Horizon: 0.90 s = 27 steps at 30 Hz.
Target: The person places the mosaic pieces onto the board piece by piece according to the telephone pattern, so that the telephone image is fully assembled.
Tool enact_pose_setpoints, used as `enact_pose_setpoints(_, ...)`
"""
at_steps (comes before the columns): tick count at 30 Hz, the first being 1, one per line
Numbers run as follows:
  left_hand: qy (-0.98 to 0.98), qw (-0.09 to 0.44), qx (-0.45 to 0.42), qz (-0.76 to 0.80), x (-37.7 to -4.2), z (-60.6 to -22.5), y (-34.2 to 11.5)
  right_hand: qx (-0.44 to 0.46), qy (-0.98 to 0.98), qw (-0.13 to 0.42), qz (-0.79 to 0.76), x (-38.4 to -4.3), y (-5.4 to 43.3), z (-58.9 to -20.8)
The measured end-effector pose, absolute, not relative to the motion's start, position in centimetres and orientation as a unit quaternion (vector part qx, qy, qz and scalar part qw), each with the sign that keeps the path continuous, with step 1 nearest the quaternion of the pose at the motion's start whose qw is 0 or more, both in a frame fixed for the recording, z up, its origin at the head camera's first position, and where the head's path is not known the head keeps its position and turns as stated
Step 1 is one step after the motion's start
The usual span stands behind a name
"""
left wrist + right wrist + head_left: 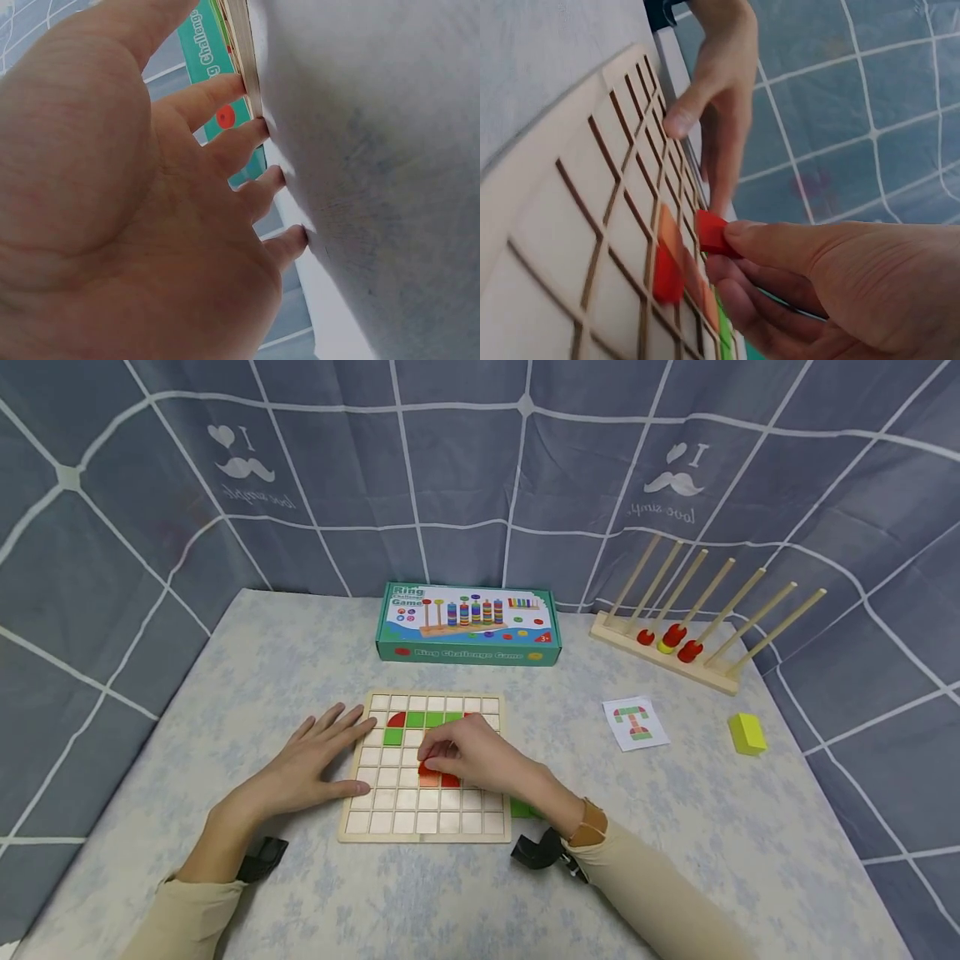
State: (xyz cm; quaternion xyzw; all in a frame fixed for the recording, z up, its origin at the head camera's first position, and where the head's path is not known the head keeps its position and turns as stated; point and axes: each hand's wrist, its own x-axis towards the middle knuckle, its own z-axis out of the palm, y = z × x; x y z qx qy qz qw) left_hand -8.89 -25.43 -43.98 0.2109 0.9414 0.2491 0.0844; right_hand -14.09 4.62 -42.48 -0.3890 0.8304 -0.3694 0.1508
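Observation:
A wooden grid board lies on the table between my hands. My right hand is over its middle, pinching a small red piece between thumb and fingertips just above the grid. Below that piece sit an orange square and a red piece in neighbouring cells. In the upper rows are a red rounded piece, green squares and another green square; my right hand hides part of that area. My left hand rests spread at the board's left edge, fingers extended.
A picture card lies right of the board. Behind stand a Ring Challenge Game box and a peg rack with red and yellow rings. A yellow block is far right. Green pieces lie by my right wrist.

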Motion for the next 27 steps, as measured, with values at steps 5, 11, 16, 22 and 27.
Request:
enact_pose_setpoints(5,0.939,0.080,0.213,0.256,-8.5,-44.2,-25.5,-0.396,0.827,0.161,-0.365,-13.4,2.9,-43.0)
enact_pose_setpoints(11,0.941,0.075,0.217,0.250,-8.7,-44.1,-25.5,-0.428,0.835,0.120,-0.326,-12.9,2.1,-43.6)
enact_pose_setpoints(16,0.940,0.080,0.216,0.249,-8.7,-43.9,-25.5,-0.455,0.842,0.076,-0.281,-12.5,2.4,-43.8)
enact_pose_setpoints(22,0.939,0.082,0.218,0.254,-8.8,-43.8,-25.4,-0.477,0.849,0.035,-0.224,-12.1,3.0,-43.9)
enact_pose_setpoints(27,0.940,0.081,0.215,0.252,-8.8,-43.8,-25.4,-0.512,0.840,-0.021,-0.179,-11.9,3.2,-44.2)
